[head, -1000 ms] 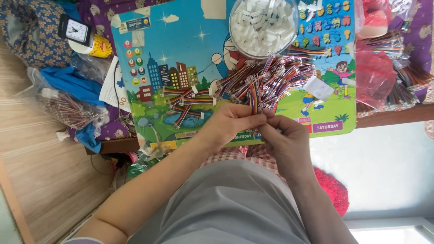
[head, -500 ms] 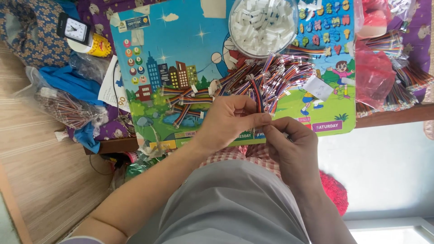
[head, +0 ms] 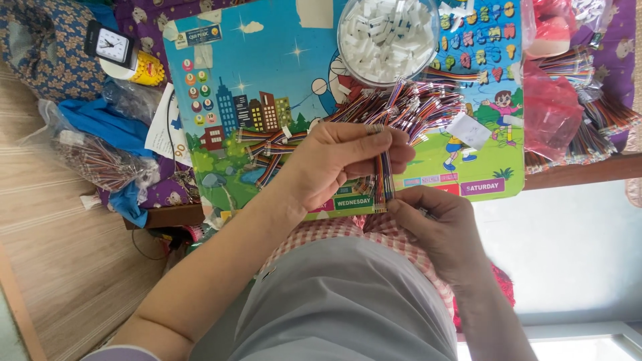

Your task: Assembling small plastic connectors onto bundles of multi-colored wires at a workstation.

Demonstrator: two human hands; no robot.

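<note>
While left fingers (head: 384,144) pinch the striped wire bundle (head: 382,177), right fingers (head: 401,208) grip its lower end

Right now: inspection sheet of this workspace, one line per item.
Surface: colourful cartoon board on a low table.
Job's things: striped wire bundle; loose wire pile; clear bowl of white connectors.
Clutter: small clock, plastic bags, red bag.
Hands: left hand grips the bundle; right hand pinches its lower end.
Cables: more wire bundles at the right edge.
Surroundings: wooden floor, patterned cloth.
</note>
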